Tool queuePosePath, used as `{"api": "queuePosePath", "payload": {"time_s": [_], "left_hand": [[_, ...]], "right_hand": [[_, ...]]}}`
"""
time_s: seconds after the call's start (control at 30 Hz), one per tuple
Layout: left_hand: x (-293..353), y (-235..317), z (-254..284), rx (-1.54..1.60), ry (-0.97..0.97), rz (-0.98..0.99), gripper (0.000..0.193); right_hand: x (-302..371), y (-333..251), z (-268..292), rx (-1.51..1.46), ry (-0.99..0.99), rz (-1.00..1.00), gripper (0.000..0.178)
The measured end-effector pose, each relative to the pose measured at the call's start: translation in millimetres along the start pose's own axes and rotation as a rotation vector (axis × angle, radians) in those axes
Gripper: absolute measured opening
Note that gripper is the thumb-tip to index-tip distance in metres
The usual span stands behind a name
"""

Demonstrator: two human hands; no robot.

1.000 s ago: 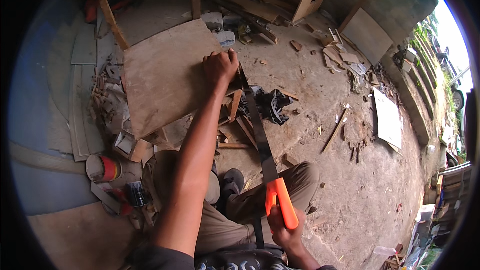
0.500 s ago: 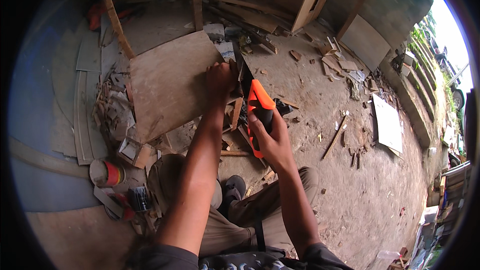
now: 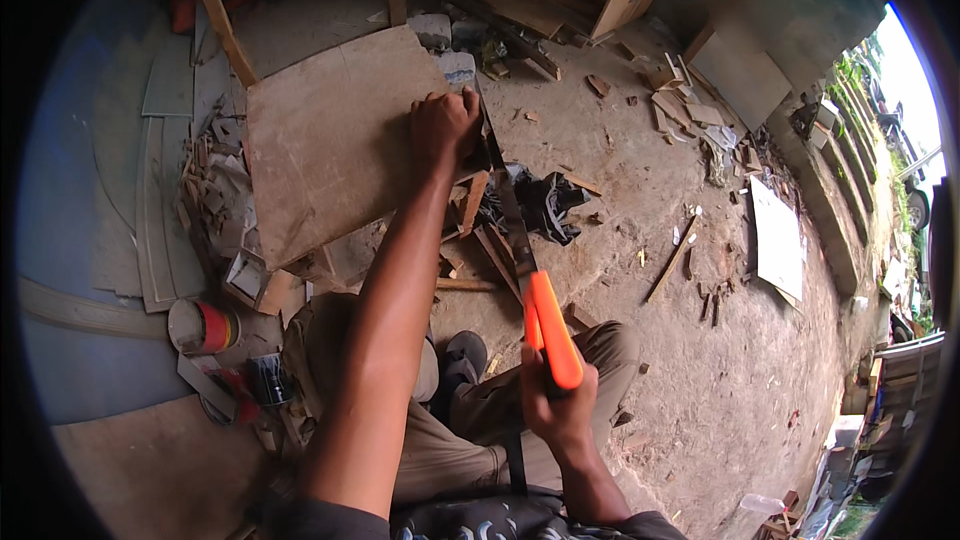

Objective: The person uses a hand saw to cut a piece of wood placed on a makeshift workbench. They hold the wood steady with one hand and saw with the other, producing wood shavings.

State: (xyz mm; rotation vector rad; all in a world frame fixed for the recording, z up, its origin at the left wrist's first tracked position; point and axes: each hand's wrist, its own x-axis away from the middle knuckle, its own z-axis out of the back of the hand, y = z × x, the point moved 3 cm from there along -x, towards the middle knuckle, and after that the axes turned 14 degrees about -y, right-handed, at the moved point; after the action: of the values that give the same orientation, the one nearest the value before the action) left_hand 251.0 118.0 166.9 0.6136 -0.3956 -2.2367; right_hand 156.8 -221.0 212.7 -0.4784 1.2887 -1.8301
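A handsaw is in my right hand, fingers wrapped round its orange handle. From the handle the dark saw blade runs forward and slightly left, along the right edge of a brown wooden board. My left hand is closed at that edge, just left of the blade, knuckles up. It bears on the board, though its fingertips are hidden. The board is raised above the floor; whatever props it up is mostly hidden.
Wood offcuts are heaped left of the board. A red-and-yellow can and a dark paint-smeared can stand near my left knee. A black plastic bag lies beyond the blade. A white panel rests at the right.
My right hand has drawn the saw back toward my body, and more of the blade shows. My left hand stays at the board's edge. The view has shifted slightly.
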Motion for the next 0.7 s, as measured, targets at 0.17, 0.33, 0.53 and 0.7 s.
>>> {"api": "queuePosePath", "payload": {"time_s": [0.17,0.33,0.53,0.7], "left_hand": [[3,4,0,-0.013,0.031,-0.009,0.05],[0,-1,-7,-0.024,0.002,-0.114,0.049],[0,-9,1,-0.002,0.024,-0.009,0.049],[2,0,-6,0.016,-0.036,0.007,0.05]], "right_hand": [[-21,-7,5,-0.065,-0.081,-0.065,0.041],[-138,-2,-13,-0.076,-0.013,0.018,0.017],[-56,2,-8,-0.081,-0.009,0.001,0.014],[21,-20,13,0.027,-0.045,-0.006,0.014]]}}
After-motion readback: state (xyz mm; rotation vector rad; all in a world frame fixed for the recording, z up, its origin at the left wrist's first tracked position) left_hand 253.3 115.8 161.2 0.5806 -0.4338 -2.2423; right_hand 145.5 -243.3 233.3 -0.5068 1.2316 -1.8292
